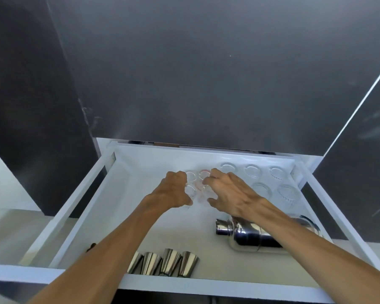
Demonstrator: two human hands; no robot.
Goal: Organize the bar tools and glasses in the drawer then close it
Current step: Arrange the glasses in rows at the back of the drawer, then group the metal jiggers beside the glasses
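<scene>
A white pull-out drawer point(90, 207) stands open below a dark grey cabinet front point(206, 73). At centre frame, the left hand point(173, 191) and right hand point(230, 194) cup a cluster of small clear shot glasses point(195, 183) between curled fingers, touching them; a firm grip cannot be confirmed. Four shiny steel cups point(165, 263) lie along the lower edge. A polished steel cocktail shaker point(250, 235) lies sideways lower right, with five clear round glasses point(272, 178) standing upper right.

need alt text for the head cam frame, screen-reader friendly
Both hands, left hand and right hand, cup a cluster of small clear glasses in an open white drawer. Five more clear glasses stand at right; a steel shaker lies sideways, four steel cups near the front.
</scene>
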